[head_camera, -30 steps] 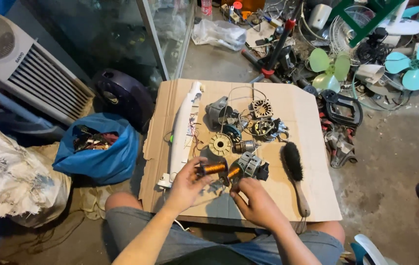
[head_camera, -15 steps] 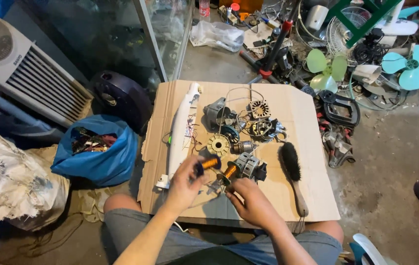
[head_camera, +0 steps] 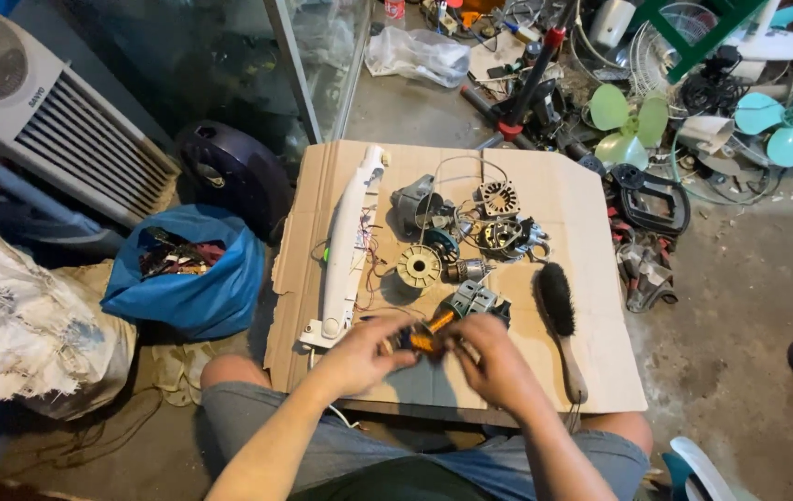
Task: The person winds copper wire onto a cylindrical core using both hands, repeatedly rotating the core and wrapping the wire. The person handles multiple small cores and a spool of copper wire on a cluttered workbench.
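orange part mostly hidden between blurred hands, grip unclear

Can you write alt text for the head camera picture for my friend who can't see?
Two bare hands, left and right, together hold a small orange-and-black motor part over a brown cardboard sheet. On it lie metal motor pieces, a long white plastic housing and a black-bristled wooden brush.

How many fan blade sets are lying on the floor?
2: a light green fan blade set beyond the cardboard's far right corner, and a turquoise fan blade set near the right edge. More may hide in the clutter.
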